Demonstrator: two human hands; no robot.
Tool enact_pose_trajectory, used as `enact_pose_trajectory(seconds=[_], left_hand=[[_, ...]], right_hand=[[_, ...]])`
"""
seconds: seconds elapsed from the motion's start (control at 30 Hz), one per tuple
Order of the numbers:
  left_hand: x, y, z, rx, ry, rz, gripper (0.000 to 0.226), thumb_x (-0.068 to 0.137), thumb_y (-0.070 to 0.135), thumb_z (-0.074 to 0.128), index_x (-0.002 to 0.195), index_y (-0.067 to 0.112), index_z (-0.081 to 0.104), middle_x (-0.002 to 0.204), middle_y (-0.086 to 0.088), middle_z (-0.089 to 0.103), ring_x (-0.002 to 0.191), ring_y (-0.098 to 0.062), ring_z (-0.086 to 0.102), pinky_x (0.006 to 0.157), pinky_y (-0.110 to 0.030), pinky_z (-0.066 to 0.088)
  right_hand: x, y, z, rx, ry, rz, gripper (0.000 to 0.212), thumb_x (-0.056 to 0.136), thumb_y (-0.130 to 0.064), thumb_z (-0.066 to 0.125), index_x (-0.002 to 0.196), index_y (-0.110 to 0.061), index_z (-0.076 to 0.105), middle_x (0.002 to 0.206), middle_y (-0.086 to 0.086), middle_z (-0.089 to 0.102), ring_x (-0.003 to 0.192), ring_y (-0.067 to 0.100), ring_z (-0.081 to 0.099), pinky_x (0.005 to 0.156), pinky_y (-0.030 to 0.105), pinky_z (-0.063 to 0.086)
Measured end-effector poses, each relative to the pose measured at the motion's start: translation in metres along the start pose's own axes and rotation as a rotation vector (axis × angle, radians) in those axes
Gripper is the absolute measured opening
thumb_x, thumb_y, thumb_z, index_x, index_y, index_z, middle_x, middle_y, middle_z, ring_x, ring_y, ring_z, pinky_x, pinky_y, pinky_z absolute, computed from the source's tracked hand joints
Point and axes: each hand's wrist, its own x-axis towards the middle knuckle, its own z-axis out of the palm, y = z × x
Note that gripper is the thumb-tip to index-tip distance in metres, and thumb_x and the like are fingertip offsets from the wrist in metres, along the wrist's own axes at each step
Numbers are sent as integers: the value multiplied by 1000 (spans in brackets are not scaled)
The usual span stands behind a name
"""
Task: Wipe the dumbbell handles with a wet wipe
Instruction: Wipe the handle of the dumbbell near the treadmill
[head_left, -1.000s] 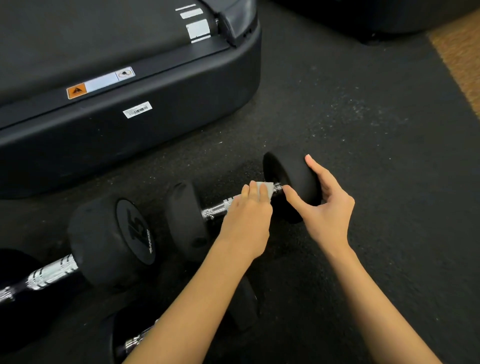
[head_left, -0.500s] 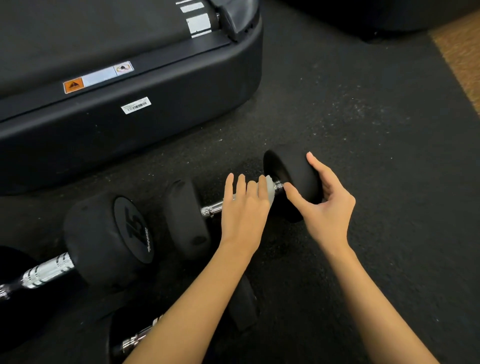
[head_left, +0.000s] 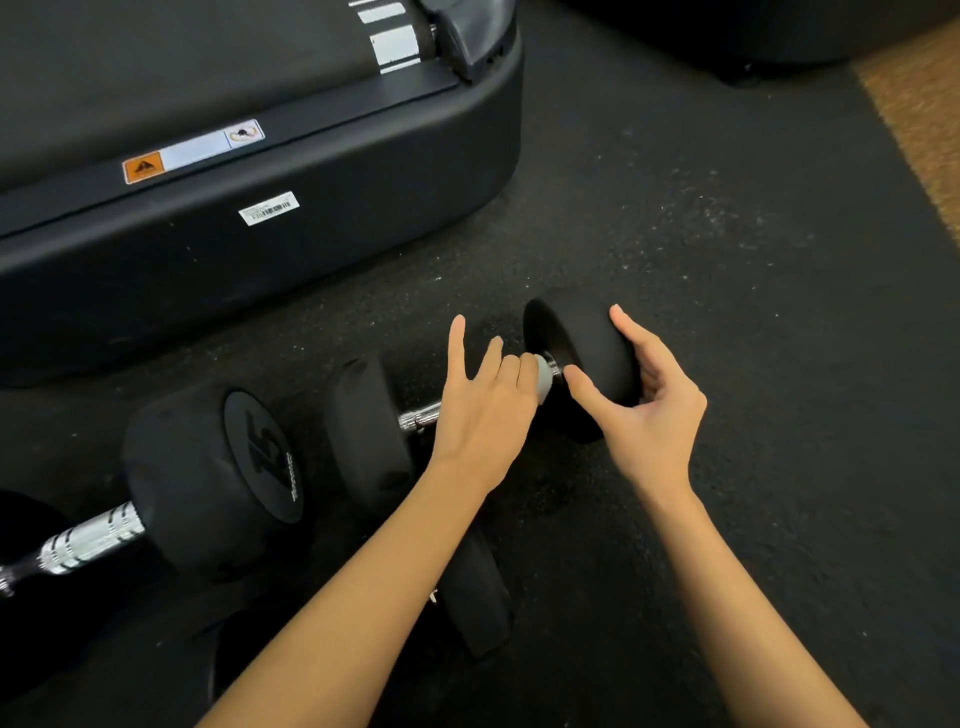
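A small black rubber-ended dumbbell (head_left: 576, 364) with a chrome handle (head_left: 421, 418) lies on the speckled black rubber floor (head_left: 727, 260), just in front of the rounded black plastic end of a treadmill (head_left: 311, 218). The left hand (head_left: 485, 410) lies over the middle of that handle, its inner fingers curled down onto a pale grey-white wet wipe (head_left: 543, 376) pressed against the bar right where it meets the right-hand weight head; the index finger and one neighbour stick out straight, so the left grip is closed on the wipe with only part of the hand. Only a short bright piece of the handle shows to the left of the wrist. The right hand (head_left: 649, 410) cups the dumbbell's right-hand head from the outer side, fingers curved over its top and rim and the thumb reaching in toward the bar, so its grip is wrapped on the weight itself. The dumbbell's other head (head_left: 363, 431) stands just left of the left wrist. Beside it, touching or nearly so, lies a larger black dumbbell (head_left: 208, 478) with a round end plate marked 15 and a knurled chrome bar running off toward the lower left. A third black weight head (head_left: 480, 597) shows under the left forearm, mostly hidden. The treadmill carries an orange-and-white warning sticker (head_left: 192, 153) and a white barcode label (head_left: 268, 208). A strip of tan carpet (head_left: 924, 119) borders the floor at the upper right.
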Motion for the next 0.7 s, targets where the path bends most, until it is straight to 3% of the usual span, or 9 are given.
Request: enact_pose_trajectory(seconds=[0.13, 0.23, 0.3, 0.4, 0.47, 0.57, 0.63, 0.7], left_hand=[[10, -1, -2, -15, -56, 16, 15, 88, 25, 64, 97, 14, 61, 74, 4, 56, 82, -20, 61, 118, -57, 8], [14, -3, -5, -87, -97, -27, 22, 88, 19, 65, 108, 22, 56, 78, 8, 49, 84, -15, 63, 119, -51, 10], [13, -4, -4, -136, -88, -16, 26, 91, 18, 61, 116, 23, 53, 91, 8, 57, 100, -16, 62, 117, -50, 12], [2, -1, 1, -131, -68, 6, 39, 97, 34, 52, 131, 16, 47, 113, 1, 61, 117, -20, 55, 115, -52, 17], [-3, 3, 7, -52, -3, -23, 42, 97, 39, 46, 129, 11, 49, 105, -2, 62, 111, -22, 57, 115, -58, 18], [0, 7, 9, -39, 85, -62, 27, 98, 38, 46, 105, 14, 57, 82, 2, 57, 89, -21, 58, 113, -64, 13], [7, 7, 4, -114, 69, -86, 13, 93, 31, 59, 92, 18, 58, 72, 5, 54, 77, -19, 58, 112, -68, 13], [13, 7, -3, -202, -22, -136, 7, 90, 23, 61, 90, 21, 55, 71, 7, 53, 79, -18, 59, 110, -71, 10]], right_hand=[[2, -3, -1, 5, -6, 3, 65, 75, -14, 85, 134, -16, 59, 128, -13, 64, 119, -2, 58, 98, 21, 48], [2, -4, -2, 6, -12, 5, 65, 74, -14, 85, 134, -16, 60, 126, -14, 64, 118, -3, 59, 96, 20, 48], [1, -3, -3, 12, -9, 7, 65, 74, -13, 86, 133, -15, 60, 126, -14, 64, 118, -2, 59, 96, 18, 48], [0, -2, -3, 32, -3, 19, 65, 73, -12, 86, 133, -15, 60, 128, -11, 64, 120, -1, 58, 98, 19, 47], [0, -2, -2, 34, 0, 23, 66, 73, -13, 86, 133, -15, 60, 129, -11, 64, 121, -1, 58, 99, 20, 47], [0, -3, -1, 32, 0, 25, 65, 74, -14, 85, 134, -16, 60, 127, -14, 64, 120, -2, 58, 97, 18, 47], [0, -3, -1, 28, 4, 29, 65, 74, -14, 85, 134, -17, 60, 127, -15, 64, 119, -2, 58, 97, 19, 47], [0, -2, -1, 24, 4, 32, 65, 74, -14, 86, 134, -17, 60, 127, -14, 64, 119, -2, 58, 98, 20, 48]])
